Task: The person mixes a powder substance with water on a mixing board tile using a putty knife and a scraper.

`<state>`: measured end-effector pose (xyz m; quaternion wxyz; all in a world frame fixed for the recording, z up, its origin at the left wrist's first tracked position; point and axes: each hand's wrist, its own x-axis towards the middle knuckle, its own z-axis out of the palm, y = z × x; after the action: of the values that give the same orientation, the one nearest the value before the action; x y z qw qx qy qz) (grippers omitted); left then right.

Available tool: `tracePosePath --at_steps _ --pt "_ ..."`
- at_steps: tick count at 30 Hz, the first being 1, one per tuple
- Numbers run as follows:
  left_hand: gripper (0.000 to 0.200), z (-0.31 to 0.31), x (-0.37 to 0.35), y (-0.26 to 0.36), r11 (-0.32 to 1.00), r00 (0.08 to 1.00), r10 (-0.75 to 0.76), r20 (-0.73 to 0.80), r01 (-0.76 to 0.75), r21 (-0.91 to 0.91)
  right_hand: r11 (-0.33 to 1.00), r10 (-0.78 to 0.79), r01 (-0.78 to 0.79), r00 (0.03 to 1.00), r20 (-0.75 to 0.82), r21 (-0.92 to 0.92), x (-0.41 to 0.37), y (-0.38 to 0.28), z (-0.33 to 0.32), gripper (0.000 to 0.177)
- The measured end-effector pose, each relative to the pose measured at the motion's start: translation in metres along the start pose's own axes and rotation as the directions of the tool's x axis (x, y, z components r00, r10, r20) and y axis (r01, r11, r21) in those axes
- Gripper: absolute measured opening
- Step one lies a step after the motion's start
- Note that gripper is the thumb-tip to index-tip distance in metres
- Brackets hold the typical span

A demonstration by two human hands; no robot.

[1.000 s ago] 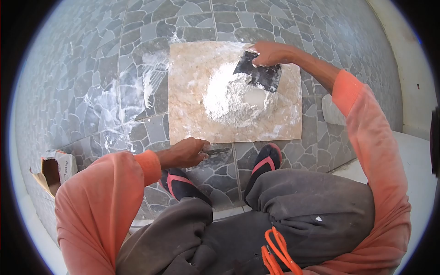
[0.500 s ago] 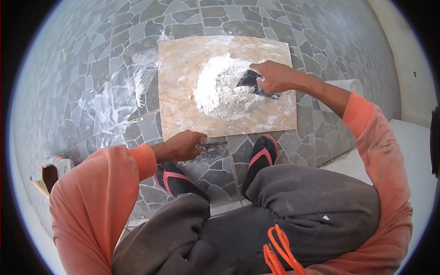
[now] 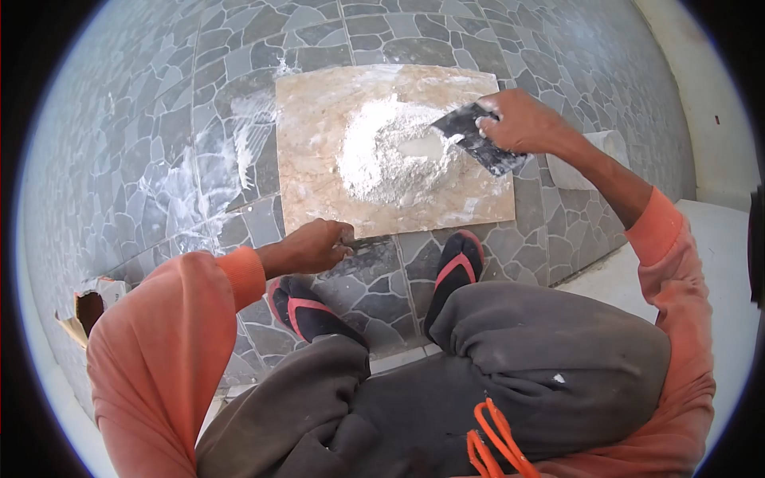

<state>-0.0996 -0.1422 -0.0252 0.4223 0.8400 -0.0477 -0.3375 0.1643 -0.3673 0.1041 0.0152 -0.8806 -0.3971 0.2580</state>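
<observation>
My right hand (image 3: pixel 522 119) grips a dark, flat putty scraper (image 3: pixel 470 131), its blade smeared with white. The scraper is over the right side of a mound of white powder (image 3: pixel 370 159), its left corner near a shallow hollow holding a pale, wet-looking pool (image 3: pixel 422 146). Under the mound lies a square beige tile (image 3: pixel 307 159) with white smears. My left hand (image 3: pixel 315 245) is closed at the tile's front edge, fingers curled and forefinger overlapping the edge; I cannot tell what, if anything, is in them.
Grey stone-patterned floor (image 3: pixel 271 52) surrounds the tile, with white smears (image 3: pixel 203 187) to the left. A whitish cylindrical container (image 3: pixel 610 147) is partly behind my right forearm. An open cardboard box (image 3: pixel 100 299) stands at far left. My sandalled feet (image 3: pixel 458 263) are close to the tile.
My right hand has moved right with the scraper, drawing it back from the middle of the mound and uncovering the pale pool. My left hand has stayed almost in place.
</observation>
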Motion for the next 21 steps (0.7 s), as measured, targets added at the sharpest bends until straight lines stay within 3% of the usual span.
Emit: tracePosePath --at_steps 3,5,6,8,10,12,15,16,19,21 --pt "0.020 -0.006 -0.002 -0.007 1.000 1.000 -0.001 -0.004 0.001 -0.025 0.905 0.161 -0.168 0.986 0.052 0.392 -0.005 0.018 0.003 0.040" --pt "0.018 -0.012 -0.008 -0.006 0.999 1.000 -0.024 0.006 0.025 -0.039 0.660 0.244 -0.276 0.958 0.147 0.699 -0.011 0.031 0.037 0.041" --pt "0.019 -0.014 -0.010 -0.008 0.999 0.999 -0.035 0.039 0.036 -0.031 0.610 0.191 -0.331 0.943 0.272 0.720 -0.021 0.022 0.043 0.041" --pt "0.020 -0.018 -0.017 -0.012 0.998 0.992 -0.056 0.111 0.056 0.006 0.211 -0.030 -0.335 0.937 0.348 0.918 -0.039 0.019 0.096 0.044" --pt "0.022 -0.020 -0.022 -0.017 0.997 0.978 -0.077 0.192 0.074 0.024 -0.065 -0.021 -0.552 0.834 0.552 0.831 -0.058 -0.008 0.135 0.046" --pt "0.024 -0.021 -0.028 -0.025 0.995 0.954 -0.101 0.281 0.099 0.022 -0.077 -0.035 -0.657 0.754 0.656 0.750 -0.064 -0.010 0.186 0.044" --pt "0.027 -0.023 -0.037 -0.034 0.994 0.942 -0.107 0.318 0.089 0.071 -0.339 -0.055 -0.668 0.717 0.695 0.662 -0.071 -0.037 0.218 0.038" --pt "0.028 -0.026 -0.039 -0.033 0.991 0.933 -0.130 0.335 0.108 0.083 -0.470 -0.177 -0.645 0.738 0.651 0.603 -0.068 -0.041 0.229 0.037" --pt "0.031 -0.034 -0.043 -0.032 0.984 0.908 -0.176 0.381 0.145 0.108 -0.523 -0.263 -0.590 0.798 0.542 0.615 -0.059 -0.066 0.243 0.038" --pt "0.033 -0.037 -0.045 -0.034 0.984 0.898 -0.177 0.403 0.150 0.098 -0.595 -0.232 -0.558 0.808 0.542 0.578 -0.050 -0.081 0.248 0.041"
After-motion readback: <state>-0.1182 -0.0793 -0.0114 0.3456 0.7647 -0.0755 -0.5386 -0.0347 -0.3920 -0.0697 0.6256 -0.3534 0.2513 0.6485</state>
